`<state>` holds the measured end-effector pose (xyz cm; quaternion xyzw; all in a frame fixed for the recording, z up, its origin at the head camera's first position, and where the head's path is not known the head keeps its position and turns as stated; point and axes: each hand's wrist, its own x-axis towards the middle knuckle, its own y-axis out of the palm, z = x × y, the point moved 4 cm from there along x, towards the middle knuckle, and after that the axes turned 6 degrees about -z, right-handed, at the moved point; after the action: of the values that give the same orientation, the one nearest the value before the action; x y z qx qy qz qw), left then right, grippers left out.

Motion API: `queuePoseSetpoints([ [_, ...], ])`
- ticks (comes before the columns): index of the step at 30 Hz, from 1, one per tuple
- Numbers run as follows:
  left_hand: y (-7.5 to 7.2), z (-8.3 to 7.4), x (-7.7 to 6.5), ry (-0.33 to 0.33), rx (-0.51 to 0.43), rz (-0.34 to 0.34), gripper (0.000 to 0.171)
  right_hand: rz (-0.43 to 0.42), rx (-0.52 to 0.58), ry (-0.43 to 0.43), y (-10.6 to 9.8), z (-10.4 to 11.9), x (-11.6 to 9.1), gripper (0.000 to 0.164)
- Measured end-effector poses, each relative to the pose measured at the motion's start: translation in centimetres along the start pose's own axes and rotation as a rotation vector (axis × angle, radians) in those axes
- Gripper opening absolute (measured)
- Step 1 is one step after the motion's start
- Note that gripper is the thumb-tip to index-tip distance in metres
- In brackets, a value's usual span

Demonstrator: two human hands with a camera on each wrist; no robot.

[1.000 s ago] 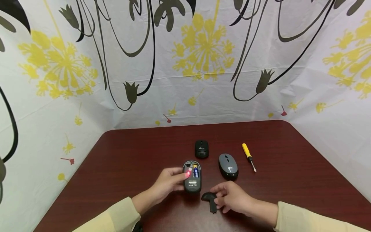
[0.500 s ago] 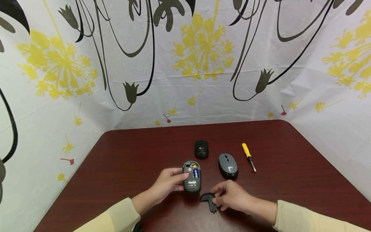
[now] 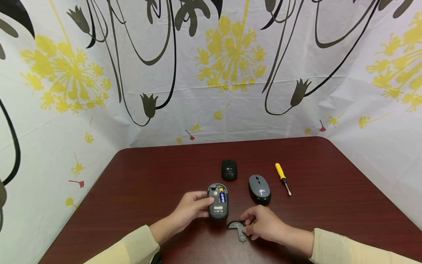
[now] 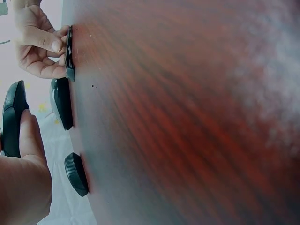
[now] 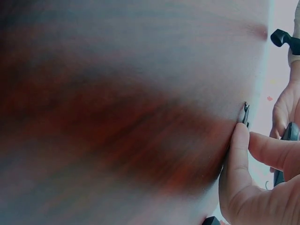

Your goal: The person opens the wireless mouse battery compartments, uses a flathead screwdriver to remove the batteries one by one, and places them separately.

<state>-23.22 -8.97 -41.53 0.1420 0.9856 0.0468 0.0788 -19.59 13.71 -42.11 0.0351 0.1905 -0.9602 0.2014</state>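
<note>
The right hand (image 3: pixel 262 222) pinched the black cover (image 3: pixel 240 227); near it, the left hand (image 3: pixel 194 205) gripped the upturned mouse (image 3: pixel 218 206), battery (image 3: pixel 222 195) exposed, above the table (image 3: pixel 165 172). The step seemed to be orienting the loose cover; the next move likely called for a steady mouse.

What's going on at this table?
A person's left hand holds an opened mouse, underside showing, with a battery exposed. Their right hand holds a T-shaped cover, apart from that mouse. A black mouse, a grey mouse and a yellow-handled screwdriver lie on the table.
</note>
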Motion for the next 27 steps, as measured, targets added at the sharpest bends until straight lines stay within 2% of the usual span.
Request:
queuePoseSetpoints([
  [12,0.1,0.0,0.0,0.000,0.002,0.003,0.045,-0.028,0.017,-0.008,-0.3,-0.1,0.0,0.026],
  [22,0.3,0.0,0.0,0.012,-0.014,0.010,0.045,-0.031,0.115,-0.009,-0.7,0.1,-0.1,0.028],
  [27,0.2,0.1,0.1,-0.005,-0.018,0.002,0.045,-0.046,0.139,-0.013,-1.3,0.6,0.1,0.030],
])
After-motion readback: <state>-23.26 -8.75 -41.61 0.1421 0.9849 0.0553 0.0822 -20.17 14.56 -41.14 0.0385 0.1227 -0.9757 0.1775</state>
